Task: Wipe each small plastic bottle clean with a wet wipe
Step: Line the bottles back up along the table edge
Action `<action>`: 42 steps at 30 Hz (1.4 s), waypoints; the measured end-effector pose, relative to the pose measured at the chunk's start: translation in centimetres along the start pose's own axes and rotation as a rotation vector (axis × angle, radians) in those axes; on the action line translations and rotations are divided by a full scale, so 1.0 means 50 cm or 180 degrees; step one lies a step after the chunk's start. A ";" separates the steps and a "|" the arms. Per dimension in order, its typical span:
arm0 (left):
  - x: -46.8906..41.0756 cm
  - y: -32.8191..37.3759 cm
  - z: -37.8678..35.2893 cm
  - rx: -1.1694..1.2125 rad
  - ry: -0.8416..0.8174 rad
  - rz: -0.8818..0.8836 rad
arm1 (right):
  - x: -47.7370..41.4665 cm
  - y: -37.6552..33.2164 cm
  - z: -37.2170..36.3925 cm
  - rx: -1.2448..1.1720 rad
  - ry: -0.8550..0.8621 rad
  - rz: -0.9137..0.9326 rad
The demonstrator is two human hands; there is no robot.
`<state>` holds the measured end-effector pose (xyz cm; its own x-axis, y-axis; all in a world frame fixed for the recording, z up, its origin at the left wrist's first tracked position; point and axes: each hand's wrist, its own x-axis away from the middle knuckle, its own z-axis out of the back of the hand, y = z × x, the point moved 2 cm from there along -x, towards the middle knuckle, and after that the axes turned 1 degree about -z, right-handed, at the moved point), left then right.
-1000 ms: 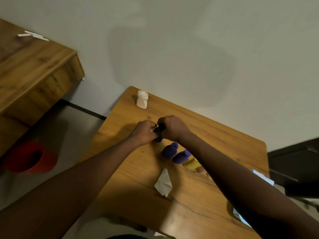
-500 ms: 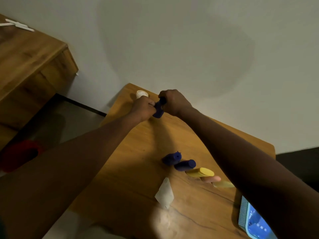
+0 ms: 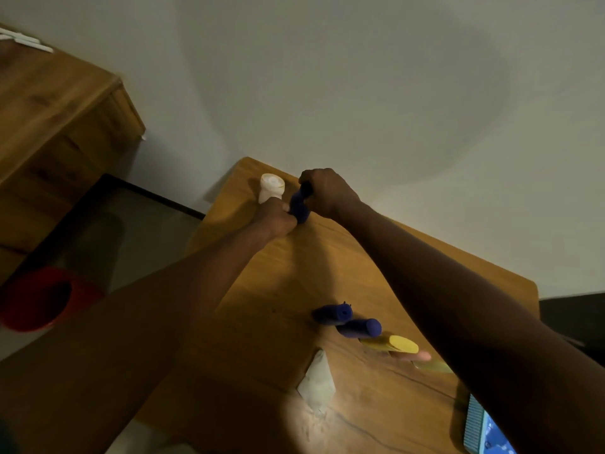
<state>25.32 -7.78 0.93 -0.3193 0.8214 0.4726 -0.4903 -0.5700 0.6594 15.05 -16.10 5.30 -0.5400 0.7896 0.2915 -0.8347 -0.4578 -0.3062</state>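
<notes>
Dark blue bottle (image 3: 299, 208) gripped tilted, white bottle (image 3: 271, 191) upright, wipe (image 3: 317, 381) lying crumpled

We look down on a wooden table (image 3: 327, 263) whose far corner reaches a pale grey wall (image 3: 360, 93). To the left, apart from the table, we see a wooden cabinet (image 3: 49, 119) with a few thin white sticks (image 3: 23, 39) lying on top. Below it, on the floor (image 3: 144, 221), stands a red bucket (image 3: 36, 299). Near the table's right edge lies a flat blue thing with a ribbed teal edge (image 3: 487, 430), partly cut off. Past the table's right end we make out dark furniture (image 3: 573, 316), too dim to tell.
</notes>
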 end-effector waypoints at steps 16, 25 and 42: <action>-0.021 -0.008 -0.007 0.0328 -0.0145 -0.0180 | -0.013 0.010 -0.007 -0.0083 0.0087 0.0040; -0.025 -0.011 -0.007 0.0334 -0.0037 -0.0288 | -0.012 0.010 -0.011 -0.0129 0.0152 0.0085; 0.021 -0.004 0.016 0.0592 0.0053 -0.0366 | 0.038 0.002 0.023 0.0090 0.0440 0.0081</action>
<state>25.75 -6.81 1.78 -0.2841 0.8806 0.3792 -0.3668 -0.4653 0.8056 13.84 -15.13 6.87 -0.5427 0.8254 0.1558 -0.8246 -0.4883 -0.2858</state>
